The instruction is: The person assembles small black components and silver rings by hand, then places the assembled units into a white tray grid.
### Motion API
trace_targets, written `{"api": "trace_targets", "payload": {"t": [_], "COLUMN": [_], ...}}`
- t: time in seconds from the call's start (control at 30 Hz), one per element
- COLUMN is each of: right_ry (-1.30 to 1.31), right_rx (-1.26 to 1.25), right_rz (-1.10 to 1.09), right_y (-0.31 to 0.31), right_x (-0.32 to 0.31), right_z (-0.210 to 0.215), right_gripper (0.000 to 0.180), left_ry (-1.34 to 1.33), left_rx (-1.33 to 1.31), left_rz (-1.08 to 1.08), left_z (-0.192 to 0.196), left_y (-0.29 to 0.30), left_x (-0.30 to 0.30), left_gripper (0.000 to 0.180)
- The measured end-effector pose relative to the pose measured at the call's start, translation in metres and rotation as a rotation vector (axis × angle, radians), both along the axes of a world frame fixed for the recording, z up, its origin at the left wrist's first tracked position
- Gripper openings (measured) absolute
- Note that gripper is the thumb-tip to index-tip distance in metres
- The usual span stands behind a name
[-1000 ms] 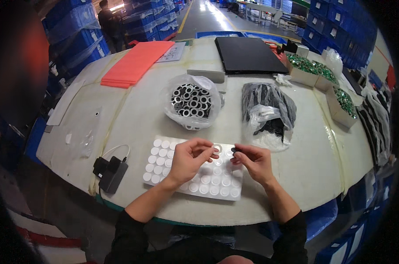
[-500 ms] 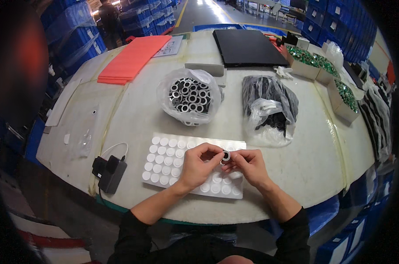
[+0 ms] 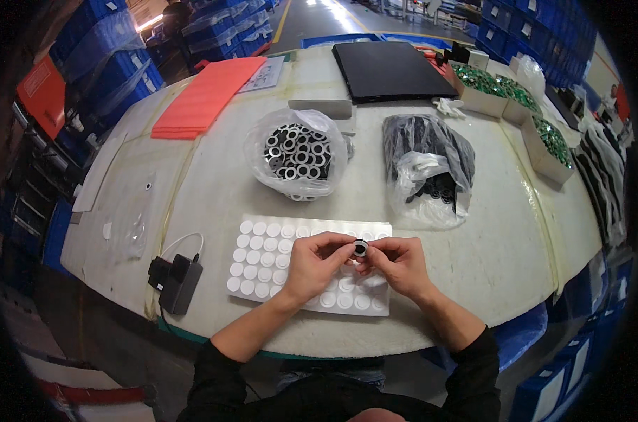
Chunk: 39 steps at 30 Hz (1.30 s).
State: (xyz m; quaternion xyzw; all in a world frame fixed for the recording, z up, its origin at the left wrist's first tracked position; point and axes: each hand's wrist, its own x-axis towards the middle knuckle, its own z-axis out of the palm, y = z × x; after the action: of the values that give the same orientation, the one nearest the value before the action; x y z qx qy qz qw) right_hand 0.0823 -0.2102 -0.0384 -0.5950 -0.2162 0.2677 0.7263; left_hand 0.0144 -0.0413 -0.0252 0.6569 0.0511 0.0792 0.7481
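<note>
Between my fingertips is a small black and silver ring (image 3: 360, 247), pinched from both sides. My left hand (image 3: 317, 261) closes on its left edge and my right hand (image 3: 397, 264) on its right edge. Both are held above a white tray (image 3: 307, 304) filled with rows of round white caps (image 3: 247, 287), and they cover part of it. Beyond the tray stands a clear plastic bag (image 3: 261, 176) heaped with similar silver and black rings (image 3: 303, 158). To its right lies another clear bag (image 3: 431, 211) containing small black parts (image 3: 438, 190).
A black power bank (image 3: 182, 283) with a white cable lies left of the tray. Further back are orange-red sheets (image 3: 199, 98), a black flat panel (image 3: 392, 72) and boxes of green circuit boards (image 3: 480, 81). Blue crates (image 3: 122, 56) are stacked beyond the table.
The ring has turned slightly between my fingertips, and my right fingers have drawn in closer around it. The whole view has shifted a little; the tray and bags stay put.
</note>
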Motion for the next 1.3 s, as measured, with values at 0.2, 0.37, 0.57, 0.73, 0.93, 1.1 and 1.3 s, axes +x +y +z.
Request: {"api": "trace_targets", "payload": {"t": [0.2,0.37,0.57,0.73,0.93,1.1,1.3], "right_ry": [-0.142,-0.213,-0.136,-0.393,-0.763,-0.516,-0.117], "right_rx": [-0.123,-0.174,-0.095,-0.195,-0.300,-0.270,-0.034], "right_rz": [-0.023,-0.015,-0.102,-0.031,0.041,0.010,0.024], "right_y": [-0.004,-0.004,-0.003,-0.006,-0.007,-0.008,-0.006], "right_x": [0.001,0.001,-0.002,0.001,0.003,0.004,0.009], "right_z": [0.000,0.003,0.002,0.001,0.009,0.009,0.009], "right_gripper": [0.015,0.016,0.015,0.012,0.015,0.025,0.017], "left_ry": [-0.021,-0.100,-0.069,-0.123,-0.185,0.062,0.076], "left_rx": [0.144,0.258,0.060,0.186,0.524,0.083,-0.044], "left_rz": [-0.015,-0.056,-0.092,-0.137,-0.261,-0.218,-0.138], "left_z": [0.005,0.008,0.003,0.007,0.020,0.020,0.010], "left_y": [-0.002,-0.002,0.000,0.005,0.010,0.008,0.013], "left_x": [-0.005,-0.005,-0.004,-0.005,-0.004,-0.003,0.000], "left_gripper": [0.012,0.012,0.014,0.017,0.024,0.017,0.016]}}
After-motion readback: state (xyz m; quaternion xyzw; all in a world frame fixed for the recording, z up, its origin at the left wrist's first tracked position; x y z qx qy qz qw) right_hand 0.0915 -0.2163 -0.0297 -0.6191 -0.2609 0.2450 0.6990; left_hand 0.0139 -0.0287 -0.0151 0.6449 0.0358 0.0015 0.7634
